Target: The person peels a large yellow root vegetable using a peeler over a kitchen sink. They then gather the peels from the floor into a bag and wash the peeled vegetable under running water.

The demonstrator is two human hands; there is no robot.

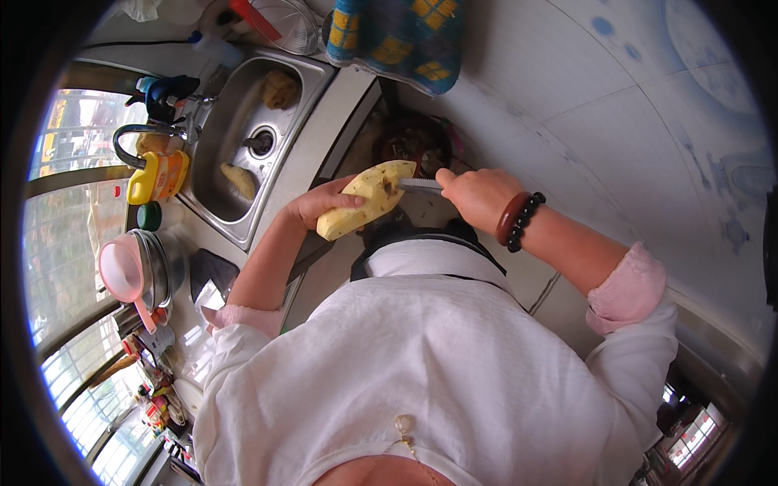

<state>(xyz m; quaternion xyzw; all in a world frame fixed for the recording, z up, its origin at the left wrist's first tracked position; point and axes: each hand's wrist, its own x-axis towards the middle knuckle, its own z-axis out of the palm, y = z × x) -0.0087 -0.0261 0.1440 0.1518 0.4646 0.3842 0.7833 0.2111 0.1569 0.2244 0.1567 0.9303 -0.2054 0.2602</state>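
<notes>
My left hand [325,200] holds a large peeled yellow tuber [358,209] in front of my waist, thumb across its near side. Dark eyes and a brown pit mark the tuber's right end. In my right hand [480,197] is a knife with a serrated edge [419,184]; its tip meets the tuber beside the brown pit. The handle is hidden in my fist. Below the tuber, on the floor, stands a dark round bin [413,143] with scraps inside.
Left of me is a steel sink [322,79] holding a peeled piece [239,181] and a brown lump [279,90]. A yellow bottle [159,176], a pink strainer [121,267] and metal bowls [161,267] line the counter. A checked towel [398,42] hangs ahead, near the tiled wall [583,115].
</notes>
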